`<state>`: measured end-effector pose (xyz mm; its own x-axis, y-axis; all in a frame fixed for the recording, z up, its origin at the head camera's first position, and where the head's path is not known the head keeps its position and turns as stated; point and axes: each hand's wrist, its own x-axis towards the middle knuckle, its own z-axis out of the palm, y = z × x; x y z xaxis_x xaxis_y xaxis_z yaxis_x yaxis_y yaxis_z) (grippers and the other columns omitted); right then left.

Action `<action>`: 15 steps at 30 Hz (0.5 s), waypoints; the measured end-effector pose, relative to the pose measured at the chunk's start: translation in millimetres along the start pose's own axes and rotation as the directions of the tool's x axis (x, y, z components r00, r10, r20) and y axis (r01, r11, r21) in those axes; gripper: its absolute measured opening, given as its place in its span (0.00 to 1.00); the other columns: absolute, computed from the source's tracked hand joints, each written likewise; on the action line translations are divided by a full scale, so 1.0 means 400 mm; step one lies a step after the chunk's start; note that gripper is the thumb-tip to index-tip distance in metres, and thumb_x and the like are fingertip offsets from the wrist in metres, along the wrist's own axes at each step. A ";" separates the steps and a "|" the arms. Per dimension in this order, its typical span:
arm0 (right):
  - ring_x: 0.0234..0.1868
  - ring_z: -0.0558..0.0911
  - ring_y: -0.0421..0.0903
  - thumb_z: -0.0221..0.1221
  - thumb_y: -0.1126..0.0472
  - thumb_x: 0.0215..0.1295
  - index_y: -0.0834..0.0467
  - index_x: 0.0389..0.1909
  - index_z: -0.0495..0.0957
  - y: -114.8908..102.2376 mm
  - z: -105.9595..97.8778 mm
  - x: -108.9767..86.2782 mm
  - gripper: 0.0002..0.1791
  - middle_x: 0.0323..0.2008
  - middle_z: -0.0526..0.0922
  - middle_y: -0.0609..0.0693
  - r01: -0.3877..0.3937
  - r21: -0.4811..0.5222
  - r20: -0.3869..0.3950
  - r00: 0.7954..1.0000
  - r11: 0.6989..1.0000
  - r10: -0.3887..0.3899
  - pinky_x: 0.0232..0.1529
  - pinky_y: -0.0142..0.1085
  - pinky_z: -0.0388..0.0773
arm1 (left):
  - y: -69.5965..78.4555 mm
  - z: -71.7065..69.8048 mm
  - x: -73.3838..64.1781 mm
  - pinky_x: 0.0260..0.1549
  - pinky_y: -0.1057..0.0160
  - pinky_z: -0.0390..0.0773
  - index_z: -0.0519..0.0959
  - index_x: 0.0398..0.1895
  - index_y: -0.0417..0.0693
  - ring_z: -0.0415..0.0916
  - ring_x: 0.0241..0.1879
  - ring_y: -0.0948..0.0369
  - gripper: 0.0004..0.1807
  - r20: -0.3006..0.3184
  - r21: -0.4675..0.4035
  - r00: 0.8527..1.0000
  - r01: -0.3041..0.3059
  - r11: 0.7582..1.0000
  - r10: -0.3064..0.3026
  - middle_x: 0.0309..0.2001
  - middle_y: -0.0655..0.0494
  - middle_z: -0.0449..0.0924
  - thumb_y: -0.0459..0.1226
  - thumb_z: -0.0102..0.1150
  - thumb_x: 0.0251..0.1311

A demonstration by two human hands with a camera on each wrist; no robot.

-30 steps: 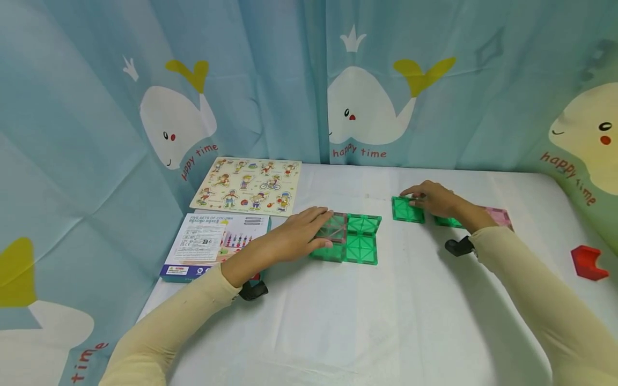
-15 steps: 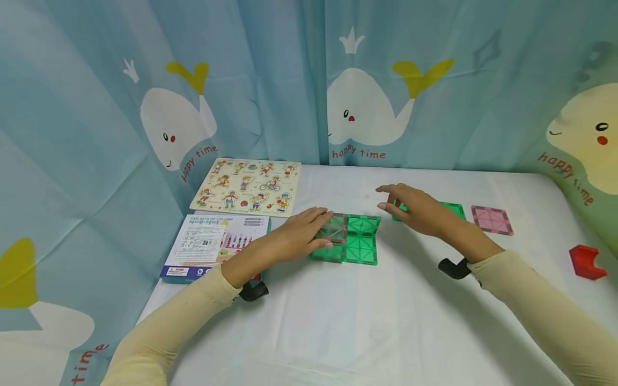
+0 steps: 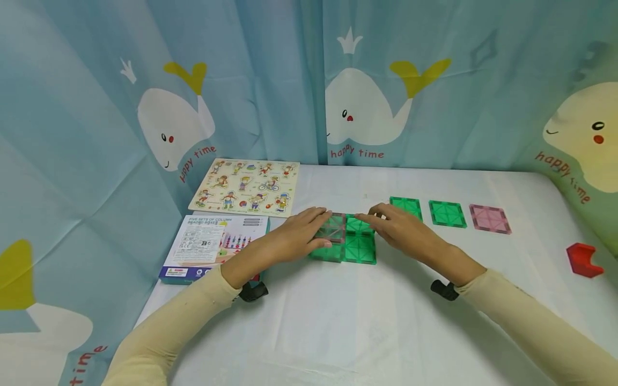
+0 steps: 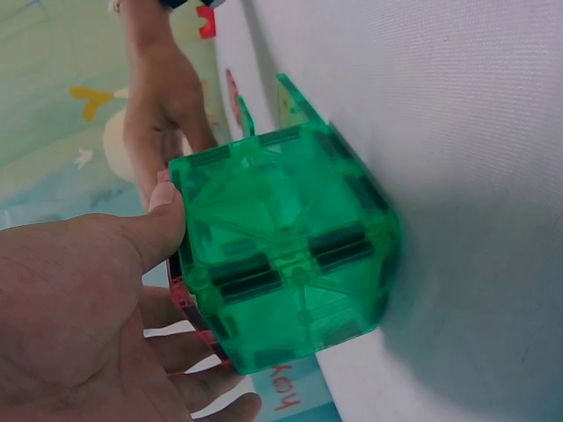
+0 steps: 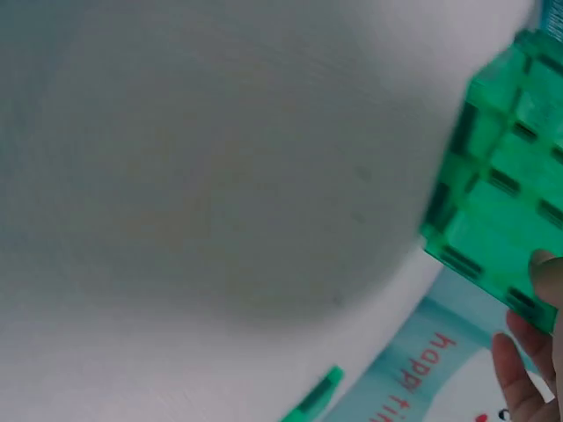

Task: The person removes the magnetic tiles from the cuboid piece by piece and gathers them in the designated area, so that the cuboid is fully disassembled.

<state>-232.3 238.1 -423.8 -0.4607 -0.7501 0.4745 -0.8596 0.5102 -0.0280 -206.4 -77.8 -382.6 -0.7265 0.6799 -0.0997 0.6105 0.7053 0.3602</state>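
Observation:
A box-like build of green magnetic tiles (image 3: 359, 249) stands mid-table, with a pink magnetic tile (image 3: 333, 228) on its left top. My left hand (image 3: 301, 236) rests on that pink tile, fingers stretched along it and thumb at the near edge. In the left wrist view, the left thumb touches the rim of the green build (image 4: 281, 246). My right hand (image 3: 403, 230) is at the build's right side, index finger over the upper edge of a green tile (image 3: 357, 224). Its thumb lies on the green face (image 5: 501, 211) in the right wrist view; other fingertips there are partly cut off.
Two loose green tiles, one nearer (image 3: 407, 208) and one farther right (image 3: 447, 214), lie beside a pink tile (image 3: 490, 219). A red notched block (image 3: 584, 260) is at far right. On the left lie a picture puzzle board (image 3: 246, 187) and a boxed toy (image 3: 217, 244).
My right hand has left the loose green tile and moved left to the build's right side. That tile stays on the table. My left hand keeps its place.

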 end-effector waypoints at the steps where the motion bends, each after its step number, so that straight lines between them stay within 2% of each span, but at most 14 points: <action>1: 0.43 0.83 0.49 0.73 0.77 0.58 0.53 0.71 0.76 0.000 0.004 -0.001 0.39 0.49 0.82 0.55 -0.001 0.001 0.010 1.000 1.000 0.001 0.37 0.42 0.85 | -0.001 0.001 0.001 0.79 0.42 0.56 0.50 0.86 0.45 0.46 0.84 0.49 0.42 -0.001 0.005 1.000 -0.002 1.000 0.002 0.84 0.44 0.49 0.55 0.49 0.81; 5: 0.45 0.83 0.49 0.71 0.77 0.60 0.52 0.73 0.75 0.000 0.013 -0.005 0.40 0.50 0.81 0.55 -0.010 0.005 0.028 1.000 1.000 0.010 0.37 0.41 0.85 | 0.000 0.001 0.002 0.80 0.43 0.56 0.50 0.86 0.44 0.47 0.84 0.48 0.41 -0.002 0.003 1.000 -0.014 1.000 0.014 0.84 0.43 0.50 0.54 0.49 0.81; 8: 0.44 0.82 0.47 0.71 0.78 0.60 0.52 0.73 0.75 0.000 0.017 -0.007 0.40 0.48 0.80 0.54 -0.028 0.011 0.028 0.999 1.000 0.028 0.35 0.38 0.84 | 0.001 0.001 0.003 0.80 0.45 0.55 0.51 0.86 0.44 0.48 0.84 0.47 0.41 -0.003 -0.001 1.000 -0.023 1.000 0.023 0.84 0.42 0.50 0.54 0.50 0.81; 15: 0.33 0.68 0.38 0.68 0.77 0.64 0.51 0.72 0.77 0.000 0.020 -0.003 0.37 0.37 0.74 0.48 -0.044 0.022 0.037 0.998 0.999 0.043 0.27 0.28 0.68 | 0.001 -0.001 -0.001 0.80 0.44 0.55 0.51 0.86 0.45 0.48 0.84 0.48 0.41 -0.005 0.001 1.000 -0.003 1.000 0.003 0.84 0.44 0.50 0.54 0.49 0.81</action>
<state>-233.3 235.6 -431.6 -0.5053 -0.7424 0.4399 -0.8430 0.5335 -0.0680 -206.2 -77.9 -382.2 -0.7263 0.6809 -0.0938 0.6130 0.7034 0.3597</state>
